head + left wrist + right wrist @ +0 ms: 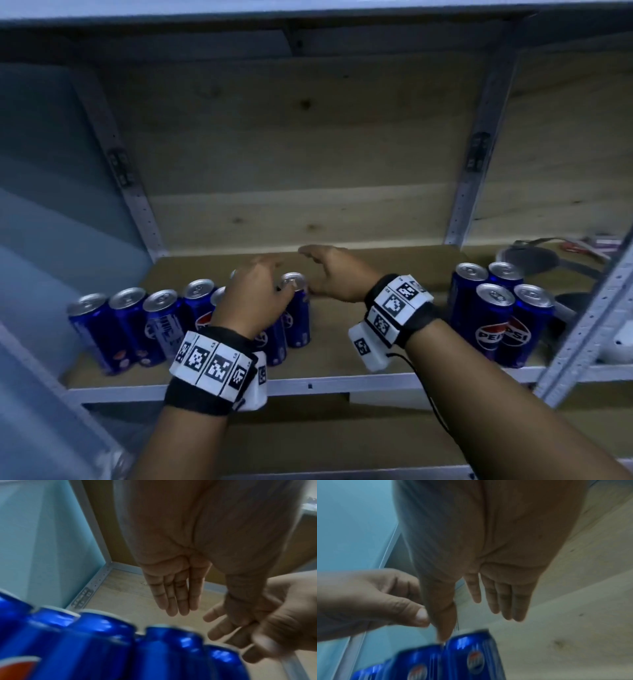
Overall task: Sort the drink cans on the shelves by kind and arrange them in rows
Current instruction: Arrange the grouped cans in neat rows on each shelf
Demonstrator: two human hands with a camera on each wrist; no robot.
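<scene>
Blue Pepsi cans stand upright in a rough row [130, 322] along the left half of the wooden shelf [376, 342]. The rightmost can of that row [297, 318] lies between my two hands. My left hand [253, 291] hovers over the can tops, fingers straight and holding nothing [171, 595]. My right hand [329, 274] is just right of that can, fingers stretched out toward the back [501, 599]; its thumb points down at the can's rim [471, 655]. A second cluster of Pepsi cans [496, 325] stands at the shelf's right end.
Perforated metal uprights [137, 192] [469, 192] frame the bay, and a metal rail [342, 380] runs along its front edge. Bare board lies between the two can groups. Dark round objects [527, 260] sit in the neighbouring bay at right.
</scene>
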